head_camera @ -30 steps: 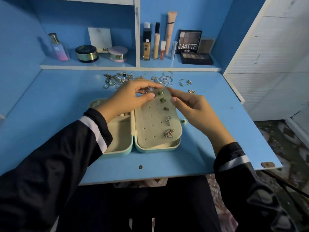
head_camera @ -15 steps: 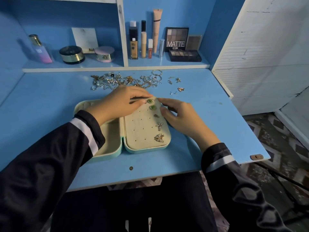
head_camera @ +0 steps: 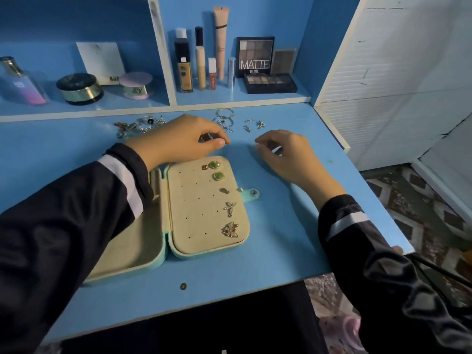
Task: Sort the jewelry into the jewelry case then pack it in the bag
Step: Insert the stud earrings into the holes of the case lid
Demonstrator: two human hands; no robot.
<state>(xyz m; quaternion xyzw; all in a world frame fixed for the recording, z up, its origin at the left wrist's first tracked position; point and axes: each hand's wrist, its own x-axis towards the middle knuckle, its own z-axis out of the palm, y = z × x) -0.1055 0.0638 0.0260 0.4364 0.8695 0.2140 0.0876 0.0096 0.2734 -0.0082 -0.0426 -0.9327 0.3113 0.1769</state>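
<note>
We see the jewelry case [head_camera: 194, 221] lying open on the table [head_camera: 281, 226], centre-left, near the front edge. Earrings [head_camera: 219, 176] sit in a column down the right side of its right half; the snap tab [head_camera: 251, 193] sticks out right of that. Left hand [head_camera: 178, 141] behind the case, right hand [head_camera: 286, 154] further right, apart. Loose jewelry [head_camera: 224, 121] lies behind both hands, just before the shelf [head_camera: 115, 100]. On the shelf: jars [head_camera: 79, 89] left, bottles [head_camera: 183, 70] middle, palettes [head_camera: 269, 83] right

Mint jewelry case [head_camera: 189, 226] lies open, earrings [head_camera: 214, 165] pinned inside — loose jewelry [head_camera: 224, 121] scattered behind.
</note>
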